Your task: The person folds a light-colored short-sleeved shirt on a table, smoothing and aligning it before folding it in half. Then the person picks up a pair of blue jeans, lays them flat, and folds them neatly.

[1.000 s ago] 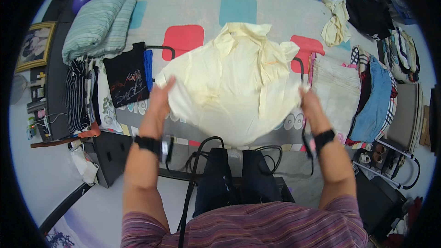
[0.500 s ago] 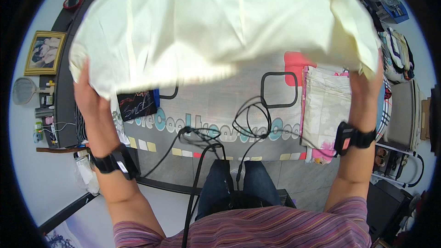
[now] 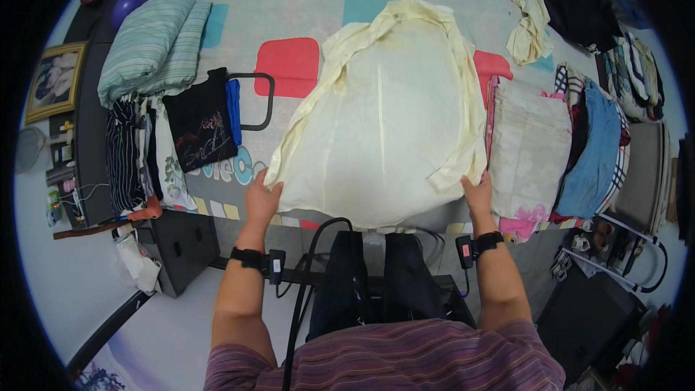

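Note:
A pale yellow shirt (image 3: 391, 116) lies spread over the bed in front of me, its collar at the far end and its hem toward me. Long seams run down its body, and the fronts or sleeves are bunched along both sides. My left hand (image 3: 262, 199) pinches the shirt's near left corner between thumb and fingers. At the near right corner, my right hand (image 3: 476, 194) grips the hem the same way. Both wrists wear black straps with small boxes. The hem hangs slightly past the bed's front edge.
Left on the bed are a black printed garment (image 3: 203, 119), striped pillows (image 3: 152, 47) and a row of folded clothes (image 3: 137, 156). At right lie a folded cream cloth (image 3: 528, 145) and blue jeans (image 3: 595, 148). A black cable (image 3: 310, 268) rises before my legs.
The shirt was raised high and stretched between my hands; now it lies down on the bed. Both hands have come lower and closer together, still holding its corners.

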`<state>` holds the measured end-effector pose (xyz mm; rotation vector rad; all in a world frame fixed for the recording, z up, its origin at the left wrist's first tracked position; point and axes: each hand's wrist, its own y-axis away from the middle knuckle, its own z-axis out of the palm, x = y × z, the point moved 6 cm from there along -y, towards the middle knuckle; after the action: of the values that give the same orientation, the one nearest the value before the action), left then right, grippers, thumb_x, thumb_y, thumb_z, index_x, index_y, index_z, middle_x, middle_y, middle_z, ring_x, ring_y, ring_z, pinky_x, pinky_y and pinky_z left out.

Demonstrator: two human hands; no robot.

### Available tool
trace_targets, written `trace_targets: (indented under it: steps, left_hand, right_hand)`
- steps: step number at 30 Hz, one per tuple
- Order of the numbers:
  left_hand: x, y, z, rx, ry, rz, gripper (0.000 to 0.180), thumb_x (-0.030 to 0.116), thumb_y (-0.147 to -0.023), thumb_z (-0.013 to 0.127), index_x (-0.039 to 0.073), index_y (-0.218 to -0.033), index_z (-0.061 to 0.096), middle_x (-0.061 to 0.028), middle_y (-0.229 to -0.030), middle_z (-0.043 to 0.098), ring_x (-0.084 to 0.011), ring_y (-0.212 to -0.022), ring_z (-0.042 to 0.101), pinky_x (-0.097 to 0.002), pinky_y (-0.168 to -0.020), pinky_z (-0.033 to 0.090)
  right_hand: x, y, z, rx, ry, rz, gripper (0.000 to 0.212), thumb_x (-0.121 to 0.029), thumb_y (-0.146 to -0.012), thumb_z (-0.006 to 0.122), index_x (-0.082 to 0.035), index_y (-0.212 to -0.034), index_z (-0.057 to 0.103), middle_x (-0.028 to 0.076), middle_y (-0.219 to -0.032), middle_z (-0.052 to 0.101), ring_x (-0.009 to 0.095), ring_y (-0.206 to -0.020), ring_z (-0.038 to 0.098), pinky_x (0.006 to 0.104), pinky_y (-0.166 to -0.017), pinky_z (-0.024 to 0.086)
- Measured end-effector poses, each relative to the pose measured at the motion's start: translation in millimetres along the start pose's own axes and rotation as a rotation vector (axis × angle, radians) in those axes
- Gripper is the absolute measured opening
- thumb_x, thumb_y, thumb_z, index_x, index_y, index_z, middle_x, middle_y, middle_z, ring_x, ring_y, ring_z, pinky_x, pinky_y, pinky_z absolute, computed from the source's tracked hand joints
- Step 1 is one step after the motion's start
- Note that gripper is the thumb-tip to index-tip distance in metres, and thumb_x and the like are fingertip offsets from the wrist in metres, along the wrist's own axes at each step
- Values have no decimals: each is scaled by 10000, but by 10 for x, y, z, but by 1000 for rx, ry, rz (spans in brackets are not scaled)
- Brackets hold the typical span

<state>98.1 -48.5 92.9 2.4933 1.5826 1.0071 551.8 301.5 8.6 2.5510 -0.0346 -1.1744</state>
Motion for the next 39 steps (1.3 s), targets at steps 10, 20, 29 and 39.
trace_targets:
  steps: [10, 20, 29, 39]
  left_hand:
    - [-574, 127, 529, -165, -340, -249, 421, 315, -805, 677, 53, -1128, 608, -214, -1010, 676, -400, -968, 634, -480, -816, 503]
    - [9, 193, 436, 187, -50, -56, 247, 196, -872, 604, 38, -1058, 570, -214, -829, 651, -422, -775, 624, -477, -676, 481]
    - [1101, 789, 1124, -393, 52, 283, 222, 241, -929, 591, 62, -1060, 580, -212, -813, 648, -432, -789, 614, -480, -658, 477]
    - [936, 821, 2306, -805, 492, -71, 295, 288, -972, 549, 3, -952, 624, -33, -763, 579, -116, -710, 507, -285, -663, 437]
  right_hand:
    - [174, 276, -166, 114, 403, 98, 438, -218, -801, 719, 24, -1125, 550, 169, -997, 656, 299, -885, 638, 389, -789, 497]
    - [-474, 654, 677, -59, 578, 252, 785, -565, -725, 736, 25, -1172, 475, 252, -986, 634, 391, -976, 625, 446, -856, 492]
    - [-105, 502, 417, -207, -17, 296, 250, -115, -779, 603, 13, -992, 622, 115, -925, 691, 240, -803, 651, 356, -722, 504]
    - [-223, 593, 196, -600, 159, 192, 196, -131, -820, 595, -17, -972, 648, 85, -831, 676, 204, -763, 645, 324, -700, 490]
